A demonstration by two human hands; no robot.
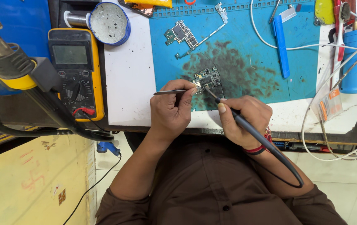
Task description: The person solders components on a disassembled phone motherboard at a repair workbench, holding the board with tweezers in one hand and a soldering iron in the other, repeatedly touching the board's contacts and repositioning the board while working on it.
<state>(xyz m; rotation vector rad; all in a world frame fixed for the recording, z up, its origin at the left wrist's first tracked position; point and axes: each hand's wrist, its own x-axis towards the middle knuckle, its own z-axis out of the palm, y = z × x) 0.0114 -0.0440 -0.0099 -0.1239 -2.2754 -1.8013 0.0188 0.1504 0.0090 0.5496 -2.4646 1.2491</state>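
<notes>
- Where the blue mat (pixel 245 50) is stained dark, a small circuit board (pixel 206 78) lies on the bench (pixel 128 79).
- Left hand (pixel 171 109): grip closed on tweezers (pixel 171 92), tips at the board's left edge.
- Right hand (pixel 241 118): grip closed on a soldering iron (pixel 245 125), its tip touching the board.
- Yellow meter (pixel 75 68): well left.

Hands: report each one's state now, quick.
Left hand: closed on tweezers.
Right hand: closed on soldering iron.
</notes>
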